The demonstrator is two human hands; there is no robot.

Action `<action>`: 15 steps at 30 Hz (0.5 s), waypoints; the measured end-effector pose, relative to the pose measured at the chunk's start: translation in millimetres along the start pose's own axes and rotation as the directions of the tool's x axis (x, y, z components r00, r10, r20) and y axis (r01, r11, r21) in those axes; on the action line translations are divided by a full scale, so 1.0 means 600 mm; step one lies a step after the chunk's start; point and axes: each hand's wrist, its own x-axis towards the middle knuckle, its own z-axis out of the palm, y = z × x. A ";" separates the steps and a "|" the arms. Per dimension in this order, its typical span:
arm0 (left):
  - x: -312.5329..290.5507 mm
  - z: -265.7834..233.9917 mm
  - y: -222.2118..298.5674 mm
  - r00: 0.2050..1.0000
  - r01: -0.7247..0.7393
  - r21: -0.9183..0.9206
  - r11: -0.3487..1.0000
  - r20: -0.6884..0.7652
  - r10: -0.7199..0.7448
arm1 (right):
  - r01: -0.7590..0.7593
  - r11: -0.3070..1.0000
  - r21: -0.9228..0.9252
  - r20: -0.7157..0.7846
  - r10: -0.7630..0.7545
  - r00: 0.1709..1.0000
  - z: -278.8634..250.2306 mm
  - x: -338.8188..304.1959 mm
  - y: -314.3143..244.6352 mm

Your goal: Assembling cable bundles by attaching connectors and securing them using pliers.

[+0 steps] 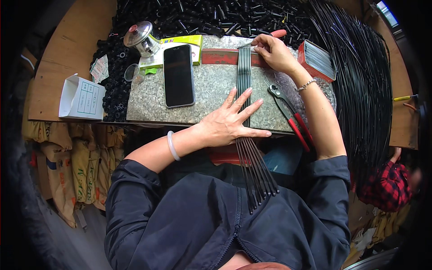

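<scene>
A row of thin black rods [244,72] lies side by side across the grey stone slab [211,94], running toward me. Their near ends fan out over my lap and finish in small rounded tips. My left hand [231,118] rests flat across the rods near the slab's front edge, fingers spread. At the rods' far ends my right hand [271,51] is closed in a pinch on a thin wire-like piece [245,45], partly hidden by the fingertips. Under the rods runs a red metal bar [220,56]. Pliers with red grips [288,112] lie right of the rods.
A black phone [178,76] leans on a yellow-green box [194,42], beside a lidded metal pot [143,38]. A white carton [83,98] stands left. Small black parts [198,18] heap behind; a red tin [317,60] and bundled black rods [360,76] are right. Another person's checked sleeve [387,186] shows lower right.
</scene>
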 end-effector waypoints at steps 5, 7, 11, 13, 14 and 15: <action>0.001 -0.003 -0.002 1.000 0.008 -0.013 1.000 0.002 -0.008 | 0.112 0.994 -0.006 0.058 -0.112 0.992 -0.005 0.007 0.007; 0.000 -0.002 -0.002 1.000 0.009 -0.021 1.000 -0.003 -0.010 | 0.127 0.991 -0.035 0.063 -0.125 0.990 -0.006 0.009 0.001; 0.000 -0.003 -0.002 1.000 0.005 -0.008 1.000 0.017 -0.005 | 0.229 0.972 -0.044 -0.007 -0.230 0.973 0.003 0.011 0.007; 0.001 -0.008 -0.001 1.000 0.012 0.023 1.000 0.023 -0.012 | 0.185 0.982 -0.030 0.043 -0.183 0.982 -0.003 0.013 0.008; 0.002 -0.009 -0.001 0.999 0.017 0.054 0.998 0.029 -0.019 | 0.138 0.990 -0.018 0.092 -0.136 0.986 -0.006 0.013 0.008; 0.001 -0.007 -0.001 0.999 0.019 0.055 0.998 0.029 -0.020 | 0.139 0.990 -0.018 0.093 -0.137 0.986 -0.006 0.014 0.005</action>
